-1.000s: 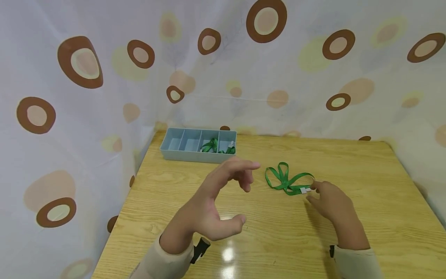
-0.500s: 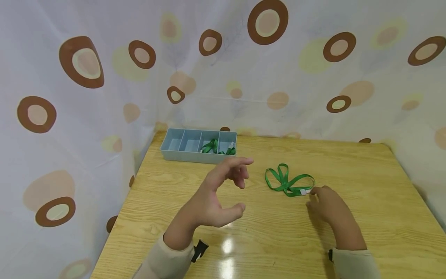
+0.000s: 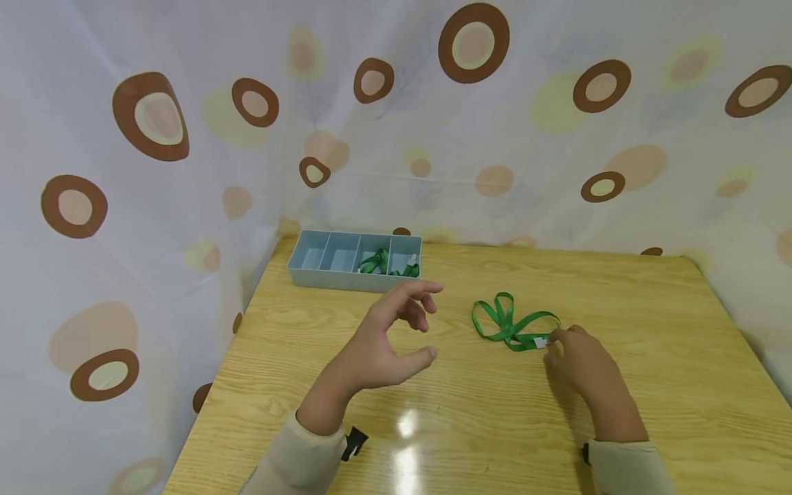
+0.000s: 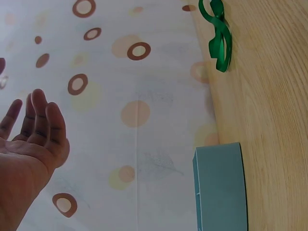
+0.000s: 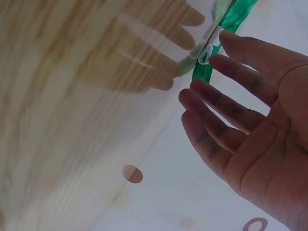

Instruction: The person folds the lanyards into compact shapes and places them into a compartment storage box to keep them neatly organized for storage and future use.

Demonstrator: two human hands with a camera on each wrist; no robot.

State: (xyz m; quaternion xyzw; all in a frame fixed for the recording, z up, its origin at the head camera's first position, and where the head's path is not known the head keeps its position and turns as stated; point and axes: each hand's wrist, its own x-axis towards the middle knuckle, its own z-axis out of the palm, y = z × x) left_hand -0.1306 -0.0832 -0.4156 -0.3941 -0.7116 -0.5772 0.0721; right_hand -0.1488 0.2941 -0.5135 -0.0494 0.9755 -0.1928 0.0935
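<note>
A green lanyard (image 3: 507, 330) lies in loose loops on the wooden table, its white clip (image 3: 541, 342) pointing right. My right hand (image 3: 584, 361) is over the table with its fingertips at that clip. In the right wrist view, the thumb and index finger of the right hand (image 5: 260, 110) stay apart near the white clip (image 5: 206, 54), the other fingers loosely bent. My left hand (image 3: 386, 344) hovers left of the lanyard, thumb spread from the bent fingers and nothing in it; the left wrist view shows part of this hand (image 4: 36, 144) too.
A blue-grey tray (image 3: 353, 280) with several compartments stands at the back left. Green lanyards (image 3: 375, 261) lie in its two right compartments. A patterned curtain (image 3: 526, 137) hangs behind the table (image 3: 495, 426) and along its sides.
My left hand has drawn slightly upward, its fingers bending a little more. The right hand has stayed almost in place at the clip, its thumb closer to the fingers. The lanyard lies as before.
</note>
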